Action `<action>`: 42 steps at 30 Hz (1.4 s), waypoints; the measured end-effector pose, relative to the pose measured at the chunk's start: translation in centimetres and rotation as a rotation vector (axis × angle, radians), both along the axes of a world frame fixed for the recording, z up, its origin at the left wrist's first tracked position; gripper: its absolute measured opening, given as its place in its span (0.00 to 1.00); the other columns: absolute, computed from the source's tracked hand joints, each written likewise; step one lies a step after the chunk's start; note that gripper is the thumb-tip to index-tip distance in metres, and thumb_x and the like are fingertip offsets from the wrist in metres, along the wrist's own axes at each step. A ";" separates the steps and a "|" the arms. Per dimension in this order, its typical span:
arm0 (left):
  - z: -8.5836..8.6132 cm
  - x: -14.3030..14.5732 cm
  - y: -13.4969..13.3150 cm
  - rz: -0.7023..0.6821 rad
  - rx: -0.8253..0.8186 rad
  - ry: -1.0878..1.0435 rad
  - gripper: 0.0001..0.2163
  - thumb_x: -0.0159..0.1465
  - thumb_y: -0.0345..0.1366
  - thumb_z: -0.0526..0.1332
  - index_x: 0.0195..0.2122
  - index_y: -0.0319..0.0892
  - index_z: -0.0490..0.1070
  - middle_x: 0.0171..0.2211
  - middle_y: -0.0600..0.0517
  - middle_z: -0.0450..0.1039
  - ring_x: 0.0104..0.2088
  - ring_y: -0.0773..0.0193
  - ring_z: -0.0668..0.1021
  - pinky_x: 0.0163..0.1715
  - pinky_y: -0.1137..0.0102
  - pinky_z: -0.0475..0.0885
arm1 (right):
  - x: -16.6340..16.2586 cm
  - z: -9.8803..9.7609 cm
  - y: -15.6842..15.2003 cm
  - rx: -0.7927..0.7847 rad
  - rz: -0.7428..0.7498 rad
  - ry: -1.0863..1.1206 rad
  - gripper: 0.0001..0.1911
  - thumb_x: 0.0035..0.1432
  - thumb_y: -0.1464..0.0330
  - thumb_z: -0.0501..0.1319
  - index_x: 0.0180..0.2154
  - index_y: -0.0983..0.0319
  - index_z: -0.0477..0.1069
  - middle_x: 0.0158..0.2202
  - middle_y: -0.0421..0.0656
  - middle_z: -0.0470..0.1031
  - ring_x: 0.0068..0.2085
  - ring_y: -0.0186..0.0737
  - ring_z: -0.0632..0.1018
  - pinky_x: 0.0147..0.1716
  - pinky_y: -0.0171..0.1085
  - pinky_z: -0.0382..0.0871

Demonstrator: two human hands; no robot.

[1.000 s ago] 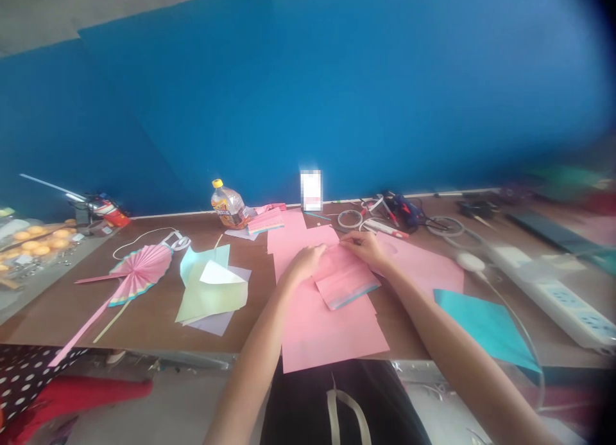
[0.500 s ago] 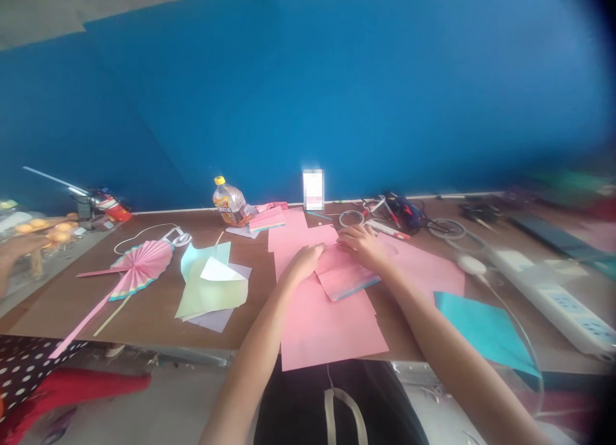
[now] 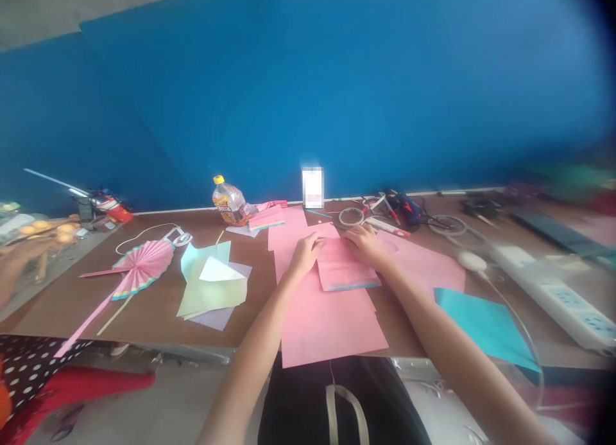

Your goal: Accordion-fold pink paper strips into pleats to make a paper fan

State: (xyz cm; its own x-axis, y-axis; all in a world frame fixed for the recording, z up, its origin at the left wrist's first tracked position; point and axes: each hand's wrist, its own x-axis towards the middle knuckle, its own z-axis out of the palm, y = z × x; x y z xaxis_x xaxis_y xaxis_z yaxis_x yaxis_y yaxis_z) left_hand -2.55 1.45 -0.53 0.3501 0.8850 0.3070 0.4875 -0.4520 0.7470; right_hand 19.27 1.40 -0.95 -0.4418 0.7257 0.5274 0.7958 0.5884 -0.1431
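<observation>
My left hand [image 3: 307, 252] is closed on the upper left edge of a pink sheet of paper [image 3: 347, 270] with a blue strip along its near edge. Across from it, my right hand [image 3: 364, 244] grips the same sheet's upper right part, fingers curled over it. Beneath lie larger pink paper sheets [image 3: 332, 332], reaching to the table's front edge. The creases under my fingers are too small to make out.
A pleated pink fan [image 3: 144, 263] and pastel papers [image 3: 216, 291] lie left. Behind stands a bottle with a yellow cap [image 3: 230, 202]. To the right are tape rolls [image 3: 351, 218], a teal sheet [image 3: 486, 326] and a power strip [image 3: 568, 307]. Another person's hand [image 3: 22, 259] is far left.
The blue-edged pink sheet has turned so its near edge lies more level. My left hand has shifted slightly left, and my right hand slightly to the right.
</observation>
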 end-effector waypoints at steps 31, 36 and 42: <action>0.6 0.2 -0.6 0.002 0.332 0.709 0.15 0.60 0.20 0.50 0.43 0.41 0.70 0.39 0.46 0.75 0.45 0.57 0.73 0.45 0.64 0.64 | -1.3 -0.5 -0.1 -0.025 0.133 -0.136 0.13 0.63 0.74 0.51 0.38 0.63 0.73 0.32 0.47 0.75 0.36 0.42 0.72 0.42 0.39 0.56; 0.6 1.0 -1.2 -0.038 0.356 0.730 0.12 0.63 0.22 0.48 0.41 0.40 0.67 0.41 0.46 0.74 0.45 0.57 0.72 0.44 0.64 0.64 | -1.9 0.0 -0.5 -0.024 0.166 -0.113 0.13 0.62 0.74 0.50 0.38 0.63 0.73 0.30 0.47 0.75 0.36 0.42 0.72 0.42 0.40 0.57; 0.4 0.6 -0.8 0.039 0.224 0.742 0.15 0.61 0.19 0.47 0.43 0.41 0.66 0.39 0.46 0.74 0.42 0.58 0.74 0.41 0.67 0.65 | -1.4 -0.6 0.2 -0.155 0.075 0.397 0.11 0.59 0.68 0.57 0.44 0.60 0.70 0.36 0.45 0.77 0.38 0.43 0.75 0.41 0.41 0.63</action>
